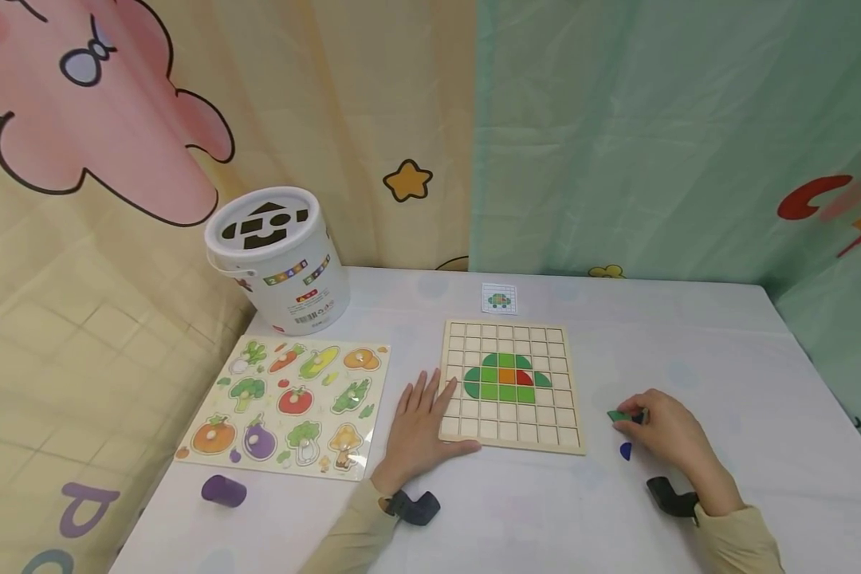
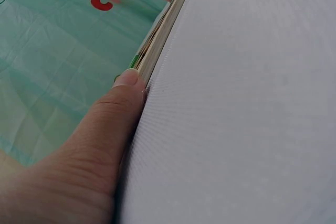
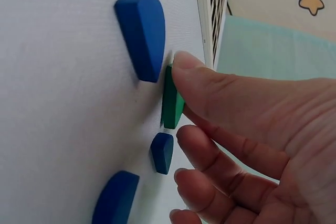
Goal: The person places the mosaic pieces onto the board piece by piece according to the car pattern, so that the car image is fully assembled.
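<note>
My left hand [image 1: 419, 434] lies with fingers spread at the lower left corner of the wooden grid board [image 1: 567, 414]. In the left wrist view, its thumb [image 2: 113, 108] touches the board's edge. Green pieces [image 1: 489, 391], an orange square [image 1: 506, 375] and a red quarter-round piece [image 1: 524, 378] form a shape on the grid. Right of the board, my right hand [image 1: 667, 434] pinches a green block [image 3: 172, 98] between thumb and index finger, close to the tabletop. Around it on the table lie blue curved-sided blocks [image 3: 142, 35], one partly cut off by the right wrist view's lower edge.
Behind the board lies a small pattern card [image 1: 499, 299]. A vegetable puzzle board [image 1: 308, 461] sits to the left, with a purple cylinder [image 1: 224, 491] in front of it. At the back left stands a white bucket [image 1: 294, 291] with shaped holes in its lid.
</note>
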Demonstrator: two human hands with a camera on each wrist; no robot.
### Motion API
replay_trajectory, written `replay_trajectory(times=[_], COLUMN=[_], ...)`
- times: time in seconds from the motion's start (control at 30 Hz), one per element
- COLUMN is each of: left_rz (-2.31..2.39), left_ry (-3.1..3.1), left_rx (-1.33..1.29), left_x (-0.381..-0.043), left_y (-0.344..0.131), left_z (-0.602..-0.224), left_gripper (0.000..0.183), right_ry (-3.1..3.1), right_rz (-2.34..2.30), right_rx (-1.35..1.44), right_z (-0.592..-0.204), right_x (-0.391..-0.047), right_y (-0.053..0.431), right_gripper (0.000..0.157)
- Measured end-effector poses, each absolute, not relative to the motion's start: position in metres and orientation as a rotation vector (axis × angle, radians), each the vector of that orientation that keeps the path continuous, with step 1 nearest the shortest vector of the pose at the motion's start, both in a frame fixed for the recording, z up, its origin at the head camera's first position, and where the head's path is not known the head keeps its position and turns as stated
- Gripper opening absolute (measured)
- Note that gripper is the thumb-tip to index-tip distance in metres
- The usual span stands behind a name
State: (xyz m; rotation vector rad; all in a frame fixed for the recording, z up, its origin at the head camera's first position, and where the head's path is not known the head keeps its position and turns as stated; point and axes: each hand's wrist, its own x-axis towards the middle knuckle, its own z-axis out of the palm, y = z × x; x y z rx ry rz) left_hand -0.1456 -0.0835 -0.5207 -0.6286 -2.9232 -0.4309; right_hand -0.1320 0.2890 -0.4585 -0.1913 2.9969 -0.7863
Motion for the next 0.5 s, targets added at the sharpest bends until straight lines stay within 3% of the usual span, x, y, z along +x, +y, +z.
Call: replay_trajectory(times=[0.5], left_rz=[-0.43], left_ry=[-2.904], left_rx=[-0.638], left_x=[-0.1452], left_y=[-0.0832], left_z=[-0.5211], left_gripper=[0.105], right_ry=[3.053], right_rz=[-0.893], right_rx=[-0.133], right_z=[-0.4622], right_x=[-0.1281], right_y=[0.2806], right_gripper=[0.015])
